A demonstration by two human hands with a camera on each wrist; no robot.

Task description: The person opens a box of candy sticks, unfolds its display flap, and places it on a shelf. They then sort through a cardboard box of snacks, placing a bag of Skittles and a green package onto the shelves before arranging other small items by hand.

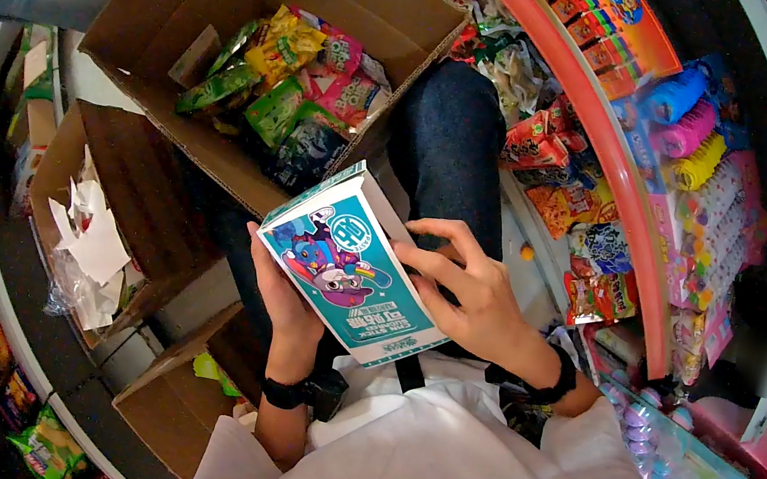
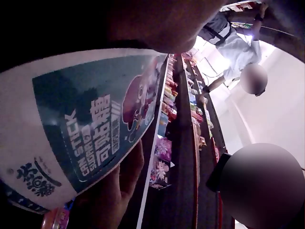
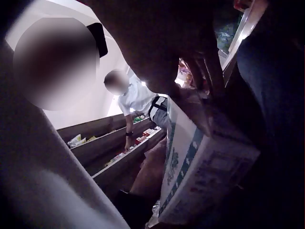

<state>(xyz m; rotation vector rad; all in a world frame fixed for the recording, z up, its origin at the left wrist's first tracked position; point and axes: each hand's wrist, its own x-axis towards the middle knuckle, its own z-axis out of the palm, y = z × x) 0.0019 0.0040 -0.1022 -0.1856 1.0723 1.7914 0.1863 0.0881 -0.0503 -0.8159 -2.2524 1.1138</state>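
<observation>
A teal and white candy box (image 1: pixel 348 269), printed with a cartoon figure, is tilted above the person's lap in the head view. The left hand (image 1: pixel 289 303) holds its left edge, with most of the fingers hidden behind it. At the opposite edge, the right hand (image 1: pixel 471 295) grips the box with bent fingers. In the left wrist view the candy box (image 2: pixel 90 124) fills the left side, its lettering "CAN STICK" readable. Dim in the right wrist view, the candy box (image 3: pixel 190 157) shows its end and a narrow side beneath the right hand's fingers (image 3: pixel 217 78).
A large cardboard carton (image 1: pixel 171 21) with colourful snack bags (image 1: pixel 289 46) stands ahead. Left of it, a smaller carton (image 1: pixel 107 132) holds torn white paper (image 1: pixel 91 231). Shelves of packaged sweets curve along both sides. Another person (image 2: pixel 238 55) stands by the shelves.
</observation>
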